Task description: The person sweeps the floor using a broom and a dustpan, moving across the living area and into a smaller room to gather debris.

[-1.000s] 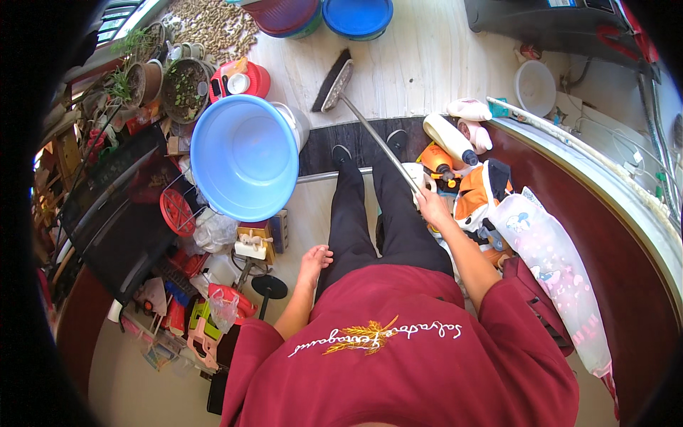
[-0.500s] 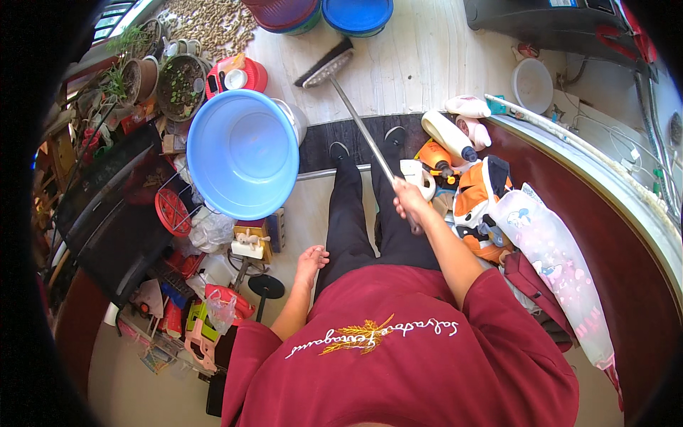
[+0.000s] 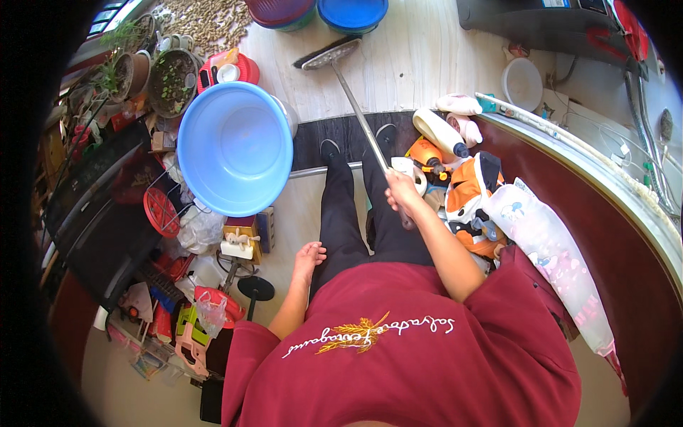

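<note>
We see the right hand (image 3: 402, 191) clenched around the metal handle of a broom (image 3: 353, 99), gripping it low on the shaft in front of the legs; the shaft runs up and away from the person, and the dark brush head rests on the pale wooden floor (image 3: 420, 57) well ahead of the feet, just below a blue basin (image 3: 352, 13) and a red one (image 3: 279, 11) at the top edge. The left hand (image 3: 309, 254) hangs released at the left thigh, fingers loose, holding nothing. The feet in dark shoes stand on a dark mat (image 3: 334, 132). To the left, a big light-blue tub (image 3: 235, 147) sits tilted on a heap of clutter, with plant pots (image 3: 171, 82) beyond it and a red round grille (image 3: 161, 211) below it. To the right of the broom hand lie white bottles (image 3: 440, 132) and an orange-and-white bundle (image 3: 473, 199), near the curved edge of a dark red counter (image 3: 605, 235). A white bowl (image 3: 521, 83) sits on the floor, far right.
</note>
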Demonstrator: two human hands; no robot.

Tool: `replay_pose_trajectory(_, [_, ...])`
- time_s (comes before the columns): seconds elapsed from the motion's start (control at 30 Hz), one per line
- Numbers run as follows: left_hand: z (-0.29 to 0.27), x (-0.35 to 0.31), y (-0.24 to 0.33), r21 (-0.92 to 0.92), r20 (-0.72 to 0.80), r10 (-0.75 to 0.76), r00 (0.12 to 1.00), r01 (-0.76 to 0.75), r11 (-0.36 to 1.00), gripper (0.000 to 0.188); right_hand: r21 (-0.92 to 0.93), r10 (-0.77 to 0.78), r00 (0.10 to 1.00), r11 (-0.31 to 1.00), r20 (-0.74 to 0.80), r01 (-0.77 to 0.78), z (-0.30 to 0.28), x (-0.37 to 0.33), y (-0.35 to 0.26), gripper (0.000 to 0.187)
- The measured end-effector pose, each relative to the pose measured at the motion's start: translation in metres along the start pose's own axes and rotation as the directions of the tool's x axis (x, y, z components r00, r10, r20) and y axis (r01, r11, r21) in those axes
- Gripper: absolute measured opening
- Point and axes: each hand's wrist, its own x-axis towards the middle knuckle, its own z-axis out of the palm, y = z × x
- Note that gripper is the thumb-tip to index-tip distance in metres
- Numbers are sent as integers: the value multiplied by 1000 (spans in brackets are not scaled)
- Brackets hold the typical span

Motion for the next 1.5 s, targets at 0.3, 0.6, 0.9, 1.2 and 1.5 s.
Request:
replay_pose_trajectory(0.3, [-13,5,-10,12,-1,21,1000,-21,1000,22,84,123,991,988,45,-126,-15,-56,41,29])
replay_pose_trajectory(0.6, [0,13,6,52,31,66,997,-68,996,22,-391,-83,975,920,-204,-3,-142,-124,28,36])
replay_pose_trajectory(0.9, [-8,13,-10,3,7,22,1000,-22,1000,21,-954,-536,803,269,-261,-130,-241,-134,-103,27])
replay_pose_trajectory(1.2, [-10,14,-28,-51,-29,15,999,-16,999,21,-959,-240,928,80,-285,-273,-179,5,-168,22])
replay_pose_trajectory(1.5, [-1,23,-29,-41,-34,22,999,-23,999,21,-865,-395,898,501,-193,34,-39,9,-91,30])
